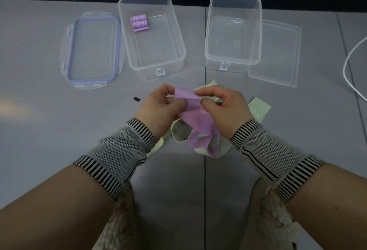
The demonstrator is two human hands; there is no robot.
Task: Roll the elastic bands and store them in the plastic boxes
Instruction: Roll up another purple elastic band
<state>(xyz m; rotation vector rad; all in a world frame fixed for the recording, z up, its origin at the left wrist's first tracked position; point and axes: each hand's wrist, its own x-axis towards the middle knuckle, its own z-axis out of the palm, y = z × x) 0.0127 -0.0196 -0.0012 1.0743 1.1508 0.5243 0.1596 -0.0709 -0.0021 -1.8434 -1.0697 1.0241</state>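
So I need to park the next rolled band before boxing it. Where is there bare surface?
Free: the grey surface left of the blue-rimmed lid, and the gap between the left box and right box. Crowded: under both hands, where green bands lie beneath the purple band.

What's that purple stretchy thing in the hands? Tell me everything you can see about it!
The purple band is a flat, wide strip that looks like soft, matte elastic. It is not rolled yet. The left hand and right hand pinch its upper end, which is folded over at a corner, above the grey floor. The rest hangs down towards the person, twisted and crumpled, and its lower end lies over the pale green bands underneath.
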